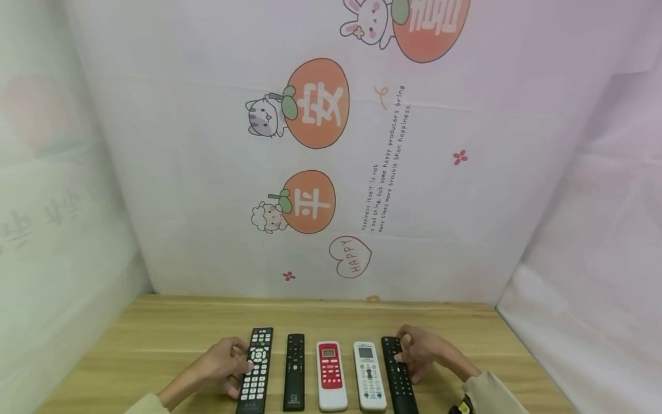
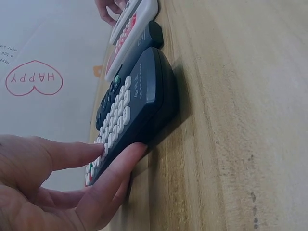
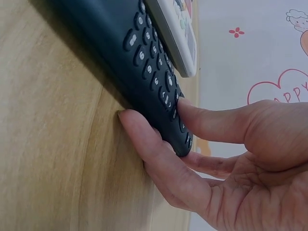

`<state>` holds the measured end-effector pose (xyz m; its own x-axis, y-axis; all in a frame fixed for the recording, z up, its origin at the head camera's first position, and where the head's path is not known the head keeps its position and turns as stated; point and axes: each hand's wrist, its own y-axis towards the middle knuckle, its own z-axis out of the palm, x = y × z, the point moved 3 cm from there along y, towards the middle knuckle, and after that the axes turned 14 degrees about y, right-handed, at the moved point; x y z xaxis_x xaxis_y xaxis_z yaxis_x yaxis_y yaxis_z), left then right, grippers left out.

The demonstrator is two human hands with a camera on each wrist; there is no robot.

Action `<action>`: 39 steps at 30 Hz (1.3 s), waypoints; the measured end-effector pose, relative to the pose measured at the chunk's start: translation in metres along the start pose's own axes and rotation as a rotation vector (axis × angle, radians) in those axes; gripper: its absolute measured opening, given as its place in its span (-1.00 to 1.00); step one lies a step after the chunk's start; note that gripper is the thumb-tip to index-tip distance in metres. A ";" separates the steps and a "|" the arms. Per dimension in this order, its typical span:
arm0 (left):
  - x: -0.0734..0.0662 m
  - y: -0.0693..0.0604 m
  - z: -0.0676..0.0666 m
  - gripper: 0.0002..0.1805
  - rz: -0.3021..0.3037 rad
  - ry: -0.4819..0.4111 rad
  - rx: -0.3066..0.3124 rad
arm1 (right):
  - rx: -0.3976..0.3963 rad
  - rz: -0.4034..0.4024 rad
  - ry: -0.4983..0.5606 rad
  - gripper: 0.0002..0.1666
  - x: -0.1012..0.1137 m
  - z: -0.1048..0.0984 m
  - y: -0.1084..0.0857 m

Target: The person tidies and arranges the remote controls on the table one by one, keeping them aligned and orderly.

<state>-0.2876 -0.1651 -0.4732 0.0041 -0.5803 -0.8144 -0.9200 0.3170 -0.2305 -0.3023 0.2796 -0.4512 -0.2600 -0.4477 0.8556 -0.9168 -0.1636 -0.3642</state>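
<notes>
Five remote controls would be several: they lie in a row on a wooden table. At the left end is a black remote with white buttons (image 1: 257,371). My left hand (image 1: 222,363) holds it by its left edge, thumb on the buttons and fingers along its side (image 2: 115,178). A black remote with dark buttons (image 1: 399,374) lies at the right end. My right hand (image 1: 423,352) grips its right edge near the far end, thumb on top (image 3: 216,122). Between them are a slim black remote (image 1: 294,374), a red-and-white remote (image 1: 331,397) and a white remote with a small screen (image 1: 370,374).
Behind the wooden table (image 1: 170,322) hangs a white cloth (image 1: 207,230) printed with cartoon animals, orange fruits and writing. More pale cloth (image 1: 595,259) walls in both sides. A dark object with a yellow patch (image 1: 464,406) shows by the right sleeve.
</notes>
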 end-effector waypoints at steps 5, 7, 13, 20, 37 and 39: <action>0.001 -0.003 -0.003 -0.41 0.019 -0.001 -0.016 | 0.006 -0.003 -0.006 -0.51 0.001 0.002 0.001; 0.002 -0.004 -0.004 -0.40 0.010 0.006 -0.033 | 0.009 -0.004 -0.006 -0.52 0.001 0.003 0.002; 0.002 -0.003 -0.004 -0.41 -0.049 0.037 -0.066 | 0.035 -0.019 -0.004 -0.49 0.001 0.005 0.002; 0.005 -0.003 -0.005 -0.43 -0.071 0.047 -0.079 | 0.047 -0.016 0.008 -0.44 0.001 0.005 0.002; -0.010 0.001 -0.031 -0.40 0.084 0.433 -0.298 | -0.251 -0.212 -0.329 -0.39 0.023 -0.008 0.000; -0.014 -0.001 -0.033 -0.34 0.167 0.515 -0.322 | -0.309 -0.310 -0.434 -0.40 0.028 -0.007 -0.002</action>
